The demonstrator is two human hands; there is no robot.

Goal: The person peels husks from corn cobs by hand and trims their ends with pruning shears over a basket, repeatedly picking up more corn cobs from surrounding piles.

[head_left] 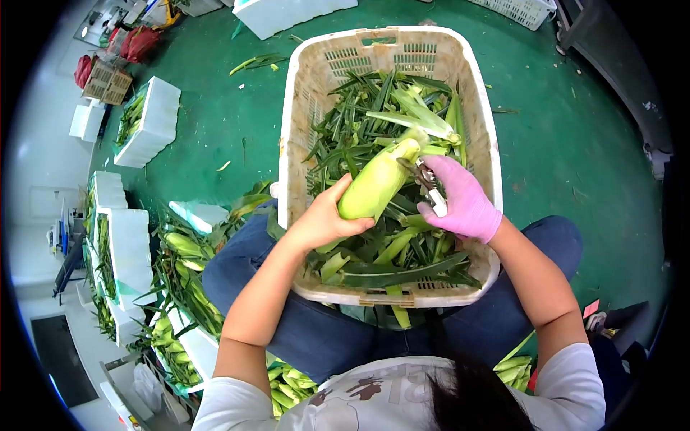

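An ear of corn in pale green husk lies tilted in my bare left hand, its stem end pointing up and to the right. My right hand, in a pink glove, grips pruning shears with a white handle. The dark blades are at the stem end of the ear; whether they touch it I cannot tell. Below both hands is a white plastic basket holding cut green husks and leaves.
Unpeeled corn is piled at my left. White foam boxes stand along the left, another foam box at the top. More corn ears lie beside me. The green floor has leaf scraps on it.
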